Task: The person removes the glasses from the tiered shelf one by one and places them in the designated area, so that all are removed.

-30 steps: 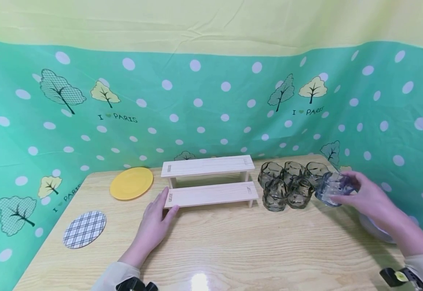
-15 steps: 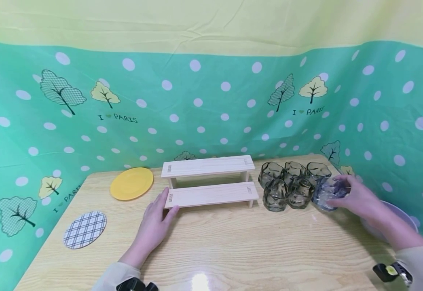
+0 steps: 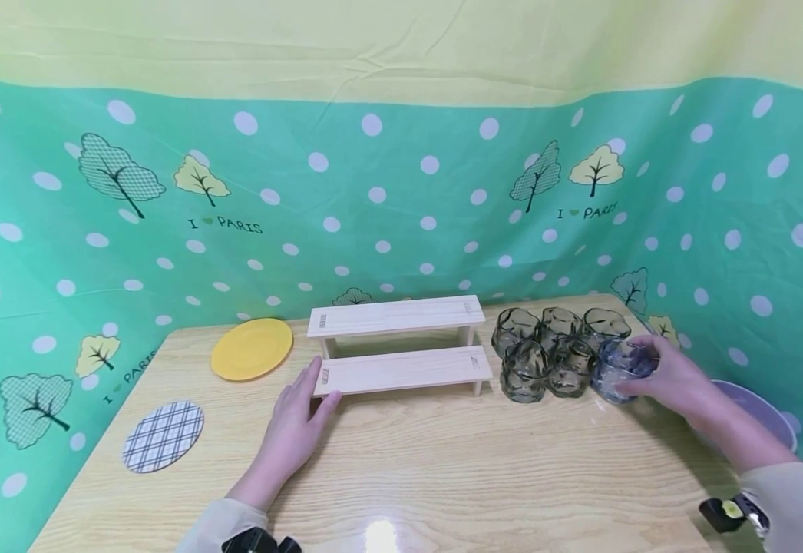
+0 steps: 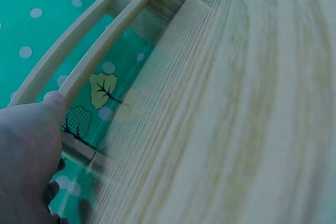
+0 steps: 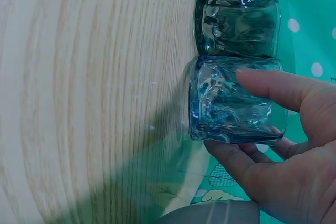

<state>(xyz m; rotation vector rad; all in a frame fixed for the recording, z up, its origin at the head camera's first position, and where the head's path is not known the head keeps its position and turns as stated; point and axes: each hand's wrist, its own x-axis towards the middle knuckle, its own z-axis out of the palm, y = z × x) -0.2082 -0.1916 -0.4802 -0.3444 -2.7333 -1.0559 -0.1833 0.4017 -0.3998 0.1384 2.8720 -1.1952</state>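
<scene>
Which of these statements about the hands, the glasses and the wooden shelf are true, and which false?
1. The right hand holds a bluish glass. True.
2. That glass is raised well above the table. False: it sits at the table, beside the grey glasses.
3. The left hand touches the wooden shelf. True.
4. The yellow plate lies right of the shelf. False: it lies left.
5. A glass stands on the shelf. False: its steps carry nothing.
</scene>
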